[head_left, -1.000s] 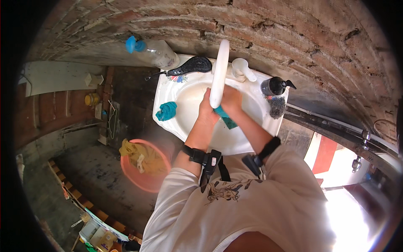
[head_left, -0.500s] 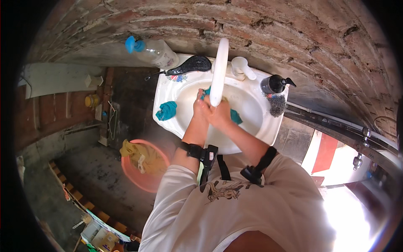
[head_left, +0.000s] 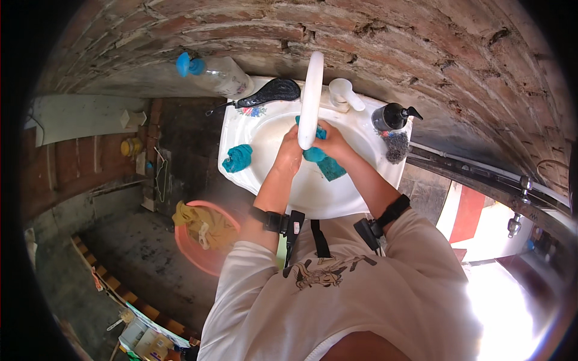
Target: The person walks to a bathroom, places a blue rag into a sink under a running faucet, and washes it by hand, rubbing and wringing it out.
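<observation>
A wet-looking teal cloth (head_left: pixel 331 169) hangs between my hands over the white washbasin (head_left: pixel 265 174), its lower end spread toward the basin's near side. My right hand (head_left: pixel 333 143) grips the cloth's upper right part with fingers bent round it. On the other side, my left hand (head_left: pixel 291 147) is closed at the cloth's upper left edge, its fingertips partly hidden by the white curved faucet (head_left: pixel 310 102). A second teal cloth (head_left: pixel 237 158) lies bunched up on the basin's left rim, apart from both hands.
Along the back rim are a black brush-shaped item (head_left: pixel 277 91) and a white cup with a handle (head_left: pixel 343 93). A clear bottle with a blue top (head_left: pixel 226 77) stands left; a black pump bottle (head_left: pixel 390 117) and grey scrubber (head_left: pixel 397 148) sit right. An orange tub (head_left: pixel 205 259) holds yellowish cloth.
My hands have moved apart from being pressed together. The right hand has shifted right and more of the teal cloth now shows, hanging below it. The bunched cloth stays in place.
</observation>
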A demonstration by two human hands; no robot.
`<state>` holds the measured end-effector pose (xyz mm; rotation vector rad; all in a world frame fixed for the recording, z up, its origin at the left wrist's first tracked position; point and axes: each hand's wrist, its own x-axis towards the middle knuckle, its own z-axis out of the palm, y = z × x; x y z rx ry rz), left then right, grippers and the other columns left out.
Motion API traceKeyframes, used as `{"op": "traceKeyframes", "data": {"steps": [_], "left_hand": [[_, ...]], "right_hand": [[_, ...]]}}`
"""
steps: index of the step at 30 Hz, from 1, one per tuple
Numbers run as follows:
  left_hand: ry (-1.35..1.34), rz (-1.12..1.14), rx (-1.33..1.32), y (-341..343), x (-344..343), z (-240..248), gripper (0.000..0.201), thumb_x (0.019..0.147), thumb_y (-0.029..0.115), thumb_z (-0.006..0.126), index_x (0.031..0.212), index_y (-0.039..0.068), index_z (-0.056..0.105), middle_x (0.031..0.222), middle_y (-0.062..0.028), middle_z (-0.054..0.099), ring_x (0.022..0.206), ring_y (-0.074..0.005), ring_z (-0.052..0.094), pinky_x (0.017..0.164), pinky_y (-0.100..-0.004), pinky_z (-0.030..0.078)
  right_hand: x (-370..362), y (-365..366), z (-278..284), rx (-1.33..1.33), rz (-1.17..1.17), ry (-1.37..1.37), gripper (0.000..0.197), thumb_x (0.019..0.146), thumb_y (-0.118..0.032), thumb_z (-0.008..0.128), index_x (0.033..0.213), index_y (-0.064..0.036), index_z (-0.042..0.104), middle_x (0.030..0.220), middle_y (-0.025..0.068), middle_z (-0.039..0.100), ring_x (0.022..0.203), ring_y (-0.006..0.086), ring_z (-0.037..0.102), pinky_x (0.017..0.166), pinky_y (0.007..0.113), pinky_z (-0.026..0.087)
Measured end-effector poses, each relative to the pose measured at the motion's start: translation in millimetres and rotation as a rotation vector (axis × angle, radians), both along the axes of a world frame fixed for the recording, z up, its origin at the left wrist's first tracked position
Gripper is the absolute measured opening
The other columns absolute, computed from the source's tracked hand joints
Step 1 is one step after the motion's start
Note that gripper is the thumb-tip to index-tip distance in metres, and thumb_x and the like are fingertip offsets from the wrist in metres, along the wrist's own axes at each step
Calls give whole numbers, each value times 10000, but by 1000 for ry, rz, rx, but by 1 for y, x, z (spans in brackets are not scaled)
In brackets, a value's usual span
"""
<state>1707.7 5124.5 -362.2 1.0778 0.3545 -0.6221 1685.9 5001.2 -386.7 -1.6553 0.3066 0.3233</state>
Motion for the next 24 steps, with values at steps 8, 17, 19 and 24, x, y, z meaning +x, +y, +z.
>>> {"op": "traceKeyframes", "data": {"steps": [8,17,19,24], "left_hand": [[386,272,170,26,-11,-46,225,825,98,435,1044,109,483,859,0,543,778,-154,540,681,-284,452],[284,122,-801,22,-32,-76,340,899,346,336,1072,81,461,960,-72,541,911,-202,519,735,-350,458],[393,302,-294,-24,-20,-33,323,896,337,358,1057,86,480,973,-59,543,931,-181,514,758,-344,455],[392,289,-341,-3,-12,-37,333,887,350,381,1053,81,487,981,-60,546,892,-192,534,776,-350,451]], "right_hand": [[5,-14,-6,1061,-473,397,215,795,-141,529,944,13,521,818,88,580,774,192,572,708,320,460],[-27,52,32,-525,133,-435,215,743,-275,571,716,-64,599,793,135,593,735,305,569,676,339,436],[3,25,9,-596,-83,-203,240,679,-297,615,716,-60,600,725,151,592,654,311,575,576,373,444],[-3,46,12,-497,-187,-232,183,720,-235,529,651,-66,543,722,95,575,684,317,543,641,404,436]]}}
